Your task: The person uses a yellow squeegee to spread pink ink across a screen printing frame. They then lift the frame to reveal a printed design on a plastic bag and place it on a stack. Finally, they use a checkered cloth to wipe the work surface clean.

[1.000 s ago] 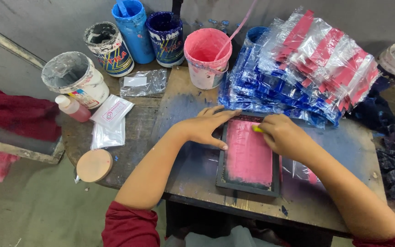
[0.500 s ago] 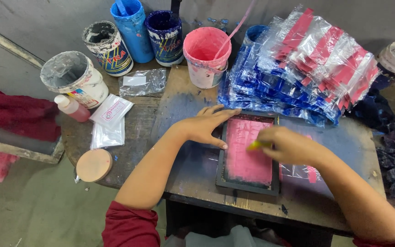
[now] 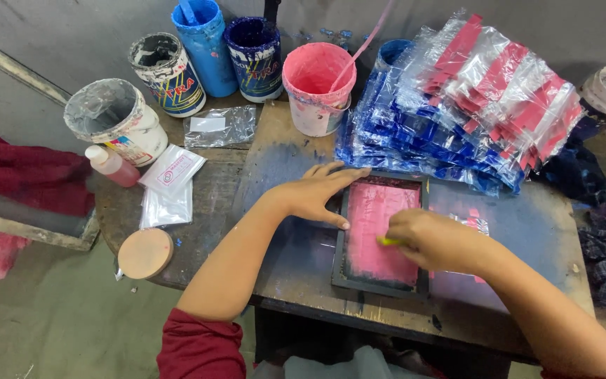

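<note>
Grey concrete wall and floor surround a worn wooden table (image 3: 275, 158) stained blue and pink, seen from my head camera looking down.

My left hand (image 3: 315, 195) lies flat, fingers (image 3: 341, 173) spread and open, gripping nothing; the palm presses the table and the fingertips touch the left and top edge of a small dark-framed printing screen (image 3: 380, 235) whose mesh is coated in pink ink. My right hand (image 3: 429, 238) is curled closed over the right part of that mesh, pinching a small yellow squeegee (image 3: 389, 241), of which only a sliver shows past my fingers. The frame sits directly between my two hands, at the near middle of the table.

Just beyond my right hand's fingers, a large fanned pile of clear plastic bags (image 3: 457, 105) with blue and red strips touches the far edge of the frame. Beyond my left fingertips stands a pink ink tub (image 3: 317, 88) with a pink stirring stick (image 3: 366, 42) leaning in it. Further off to the left are a dark blue ink tub (image 3: 254, 56), a light blue tub (image 3: 205, 45), a grey-crusted tin (image 3: 166, 74) and a white-crusted bucket (image 3: 117, 119). Well left of my left wrist lie a small pink bottle (image 3: 112, 165), flat white packets (image 3: 170, 186) and a round tan lid (image 3: 145, 253). Both my sleeves are dark red, pushed up.
</note>
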